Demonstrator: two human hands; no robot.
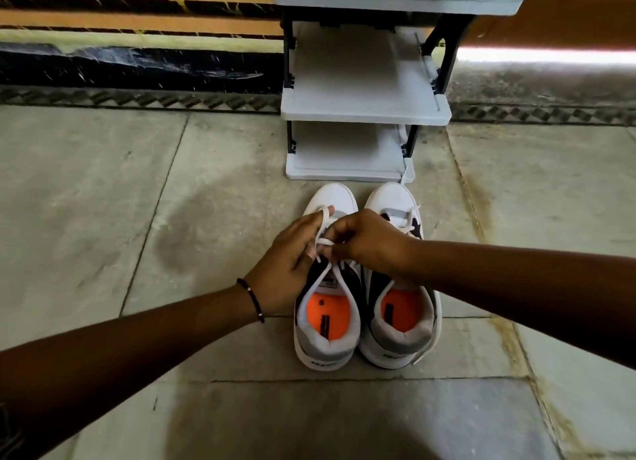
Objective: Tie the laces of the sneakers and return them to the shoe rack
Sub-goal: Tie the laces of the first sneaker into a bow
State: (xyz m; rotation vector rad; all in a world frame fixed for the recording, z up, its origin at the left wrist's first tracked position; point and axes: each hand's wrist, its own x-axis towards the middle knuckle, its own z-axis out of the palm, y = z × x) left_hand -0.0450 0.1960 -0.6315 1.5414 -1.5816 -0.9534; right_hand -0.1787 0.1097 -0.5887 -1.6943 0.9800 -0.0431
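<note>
A: State the grip.

B: The left hand (287,263) and the right hand (370,241) both pinch the white lace (323,241) of the left sneaker (327,322), fingers closed on it above the tongue. A loop rises at the left fingertips.

A: Failure modes?

B: Judged only: if either pinch slackens, the loop collapses and the knot must be restarted. Uneven pull leaves one end short.

A: The other shoe?

B: The right sneaker (401,322) touches the first; its lace (428,347) trails loose past the heel onto the floor (137,218). It can snag when lifted. The shoe rack (364,112) stands just beyond the toes.
</note>
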